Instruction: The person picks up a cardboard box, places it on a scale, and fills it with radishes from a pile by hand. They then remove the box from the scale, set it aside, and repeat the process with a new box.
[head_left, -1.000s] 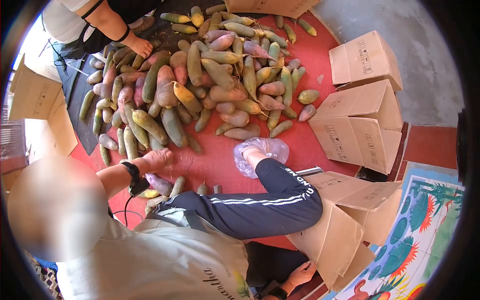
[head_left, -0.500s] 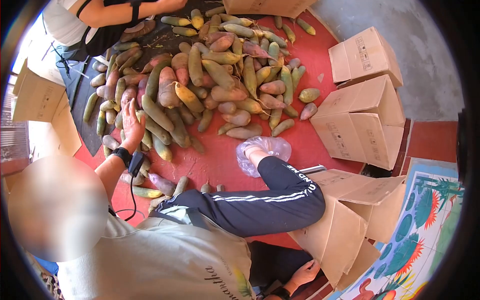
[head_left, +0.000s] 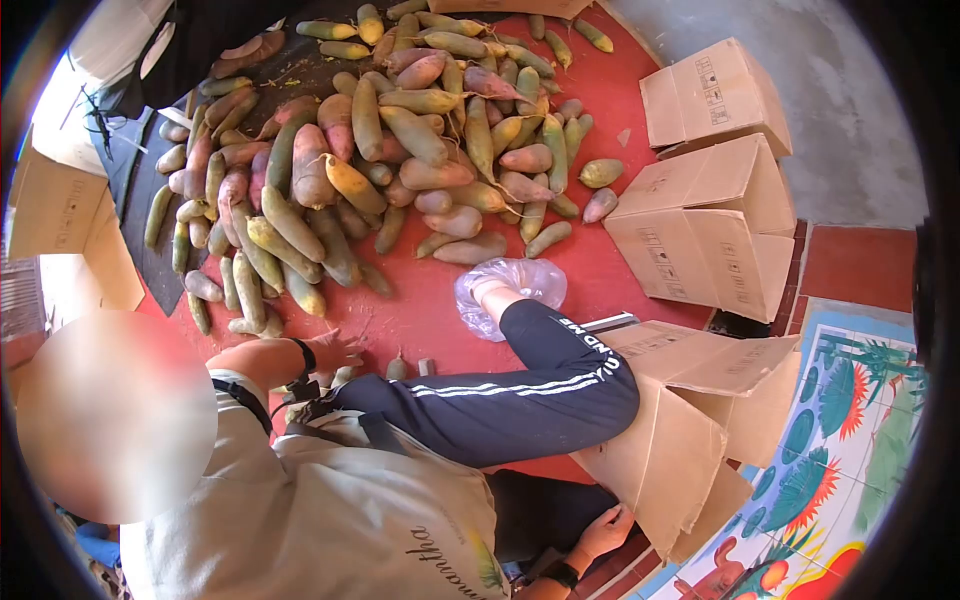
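My left hand is low over the red floor beside my bent leg, fingers spread and nothing visible in them. Close to it stand a few stubby radishes, partly hidden by the leg and hand. A large heap of long green and reddish radishes spreads beyond. My right hand rests at my dark knee, against the side of an open cardboard box; its fingers are loosely bent, with no object visible in them. A clear plastic bag surrounds my foot.
More cardboard boxes line the right side, one with its flaps up. Another box stands at the far left. Dark clothing of another person shows at the upper left. Painted tiles lie along the lower right.
My left hand has drawn back from the heap, down and right towards my leg. The co-worker's arm is no longer visible. My right hand stays by the box; the view has shifted slightly.
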